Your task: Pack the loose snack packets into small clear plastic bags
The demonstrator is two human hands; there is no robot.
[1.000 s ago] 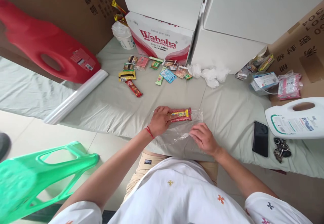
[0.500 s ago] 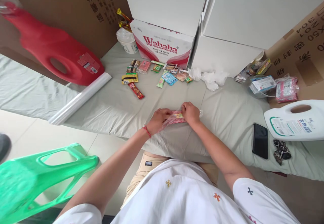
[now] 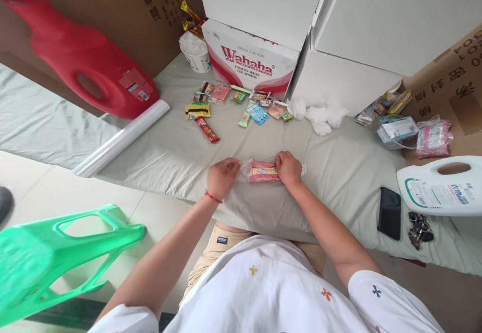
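Lengthwise, the red packet (image 3: pixel 263 172) runs left-right, left hand (image 3: pixel 223 176) pinching clear film (image 3: pixel 244 171), right hand (image 3: pixel 289 169) clamped on packet's right end.

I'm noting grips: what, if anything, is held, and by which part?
The right hand holds the pink pack near its right end. The left hand is at the left edge of the film; a pinch cannot be confirmed.
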